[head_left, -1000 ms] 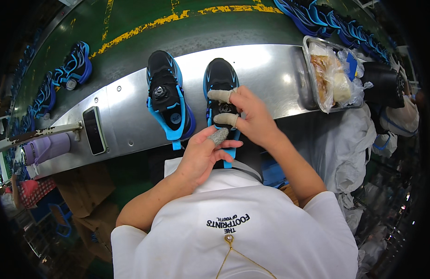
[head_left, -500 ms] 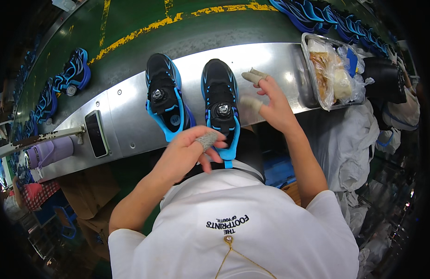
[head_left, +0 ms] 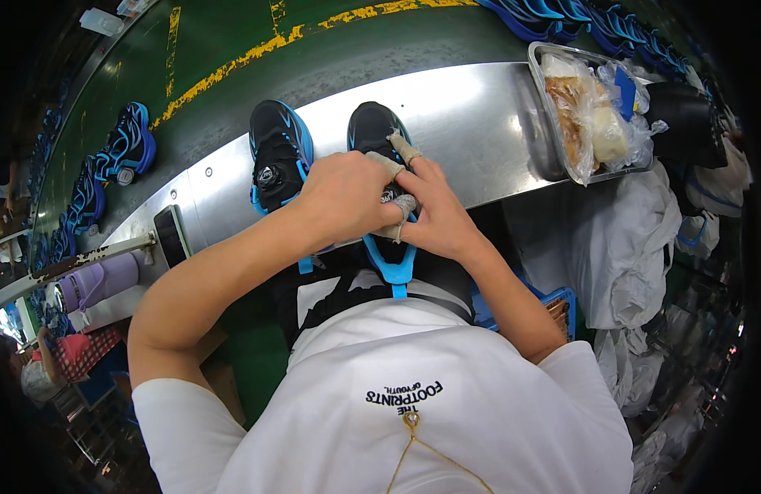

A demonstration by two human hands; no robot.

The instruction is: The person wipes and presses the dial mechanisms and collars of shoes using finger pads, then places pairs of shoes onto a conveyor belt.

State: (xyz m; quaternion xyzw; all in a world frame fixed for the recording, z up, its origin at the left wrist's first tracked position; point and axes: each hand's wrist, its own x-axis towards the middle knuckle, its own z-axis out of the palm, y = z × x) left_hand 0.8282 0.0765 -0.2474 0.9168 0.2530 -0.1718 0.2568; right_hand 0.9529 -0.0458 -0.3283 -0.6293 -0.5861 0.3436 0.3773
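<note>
Both hands, left hand [head_left: 347,202] and right hand [head_left: 438,218] with taped fingers, pinch the black-and-blue sneaker [head_left: 384,193] on the steel desk [head_left: 471,123], probably mid-fastening; next needs a steady pull, I think.

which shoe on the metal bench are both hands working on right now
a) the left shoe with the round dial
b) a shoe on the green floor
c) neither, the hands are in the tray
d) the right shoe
d: the left hand and right hand meet over the right shoe, while the left shoe lies untouched beside it on the bench.
</note>
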